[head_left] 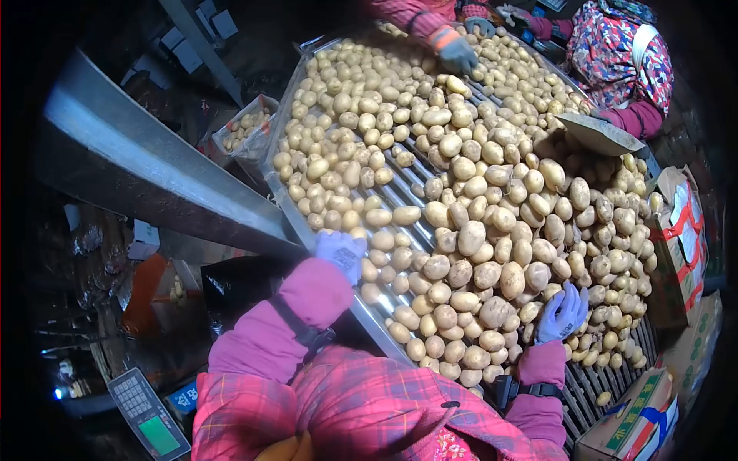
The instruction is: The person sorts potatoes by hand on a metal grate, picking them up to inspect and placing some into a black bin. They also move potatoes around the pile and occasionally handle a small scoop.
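Many potatoes lie heaped over a slatted metal sorting table. My left hand, in a lavender glove, is at the table's left rim against several potatoes. Its fingers curl down and their tips are hidden, so what they hold does not show. On the near right side of the heap rests my right hand, in a matching glove. Its fingers are stretched out and slightly apart, touching potatoes. Both sleeves are pink, with a dark strap on each wrist.
Across the table, a grey-gloved hand of a co-worker reaches among the potatoes. Another person at the far right holds a scoop-like pan. Cardboard boxes stand at right, a metal beam and a scale display at left.
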A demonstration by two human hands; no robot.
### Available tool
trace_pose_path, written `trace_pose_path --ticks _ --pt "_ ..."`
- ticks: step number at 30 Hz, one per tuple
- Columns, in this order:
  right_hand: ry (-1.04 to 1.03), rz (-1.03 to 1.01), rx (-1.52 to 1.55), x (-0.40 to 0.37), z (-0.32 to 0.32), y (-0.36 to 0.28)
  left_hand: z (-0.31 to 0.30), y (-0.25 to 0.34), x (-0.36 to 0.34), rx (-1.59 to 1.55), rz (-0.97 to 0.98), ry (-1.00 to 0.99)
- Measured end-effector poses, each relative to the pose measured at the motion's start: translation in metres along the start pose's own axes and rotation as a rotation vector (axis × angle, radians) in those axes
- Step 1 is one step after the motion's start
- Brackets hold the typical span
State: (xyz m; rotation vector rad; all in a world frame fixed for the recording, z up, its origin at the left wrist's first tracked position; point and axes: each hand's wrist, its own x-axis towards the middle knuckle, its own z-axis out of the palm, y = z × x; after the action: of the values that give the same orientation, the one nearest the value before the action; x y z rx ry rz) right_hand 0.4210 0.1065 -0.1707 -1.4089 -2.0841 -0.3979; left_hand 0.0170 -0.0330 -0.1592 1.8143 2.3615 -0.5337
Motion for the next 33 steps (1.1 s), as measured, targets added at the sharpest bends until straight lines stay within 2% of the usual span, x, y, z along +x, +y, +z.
trace_pose_path --ticks 3,6,9,12,15,17,19,22,25,27,29,33 --pt "-0.001 0.011 0.011 0.001 0.000 0.000 0.011 0.001 0.006 -0.038 -0.016 -0.014" --pt "-0.022 0.013 -0.009 -0.002 0.002 0.004 0.016 -0.002 0.005 -0.107 -0.015 0.081" --pt "-0.020 0.016 -0.013 0.001 0.001 0.001 0.004 -0.013 -0.011 -0.423 0.118 0.107" --pt "-0.021 0.026 -0.007 -0.001 0.001 0.001 0.001 -0.022 -0.007 -0.733 0.141 0.025" --pt "-0.035 0.028 -0.009 0.000 0.000 0.000 -0.016 -0.023 0.013 -1.007 0.054 0.188" --pt "-0.043 0.029 -0.019 0.001 0.000 0.000 -0.021 -0.018 0.042 -0.835 0.051 0.395" --pt "-0.025 0.021 -0.003 0.000 0.000 -0.001 -0.010 -0.017 0.069 -0.605 0.074 0.432" --pt "0.027 -0.002 -0.002 -0.001 0.002 0.001 0.015 -0.015 0.109 -0.620 -0.024 0.216" --pt "0.029 -0.019 0.005 0.001 0.001 0.000 -0.014 -0.033 0.106 -0.907 -0.067 -0.049" --pt "0.016 0.002 0.007 0.000 0.000 0.000 0.055 -0.040 0.128 -1.337 -0.038 0.099" --pt "0.011 0.015 0.005 0.003 -0.001 -0.003 0.012 -0.036 0.118 -0.937 -0.131 -0.023" --pt "-0.002 0.014 0.011 0.001 -0.001 -0.002 0.009 -0.032 0.090 -1.183 -0.048 0.138"
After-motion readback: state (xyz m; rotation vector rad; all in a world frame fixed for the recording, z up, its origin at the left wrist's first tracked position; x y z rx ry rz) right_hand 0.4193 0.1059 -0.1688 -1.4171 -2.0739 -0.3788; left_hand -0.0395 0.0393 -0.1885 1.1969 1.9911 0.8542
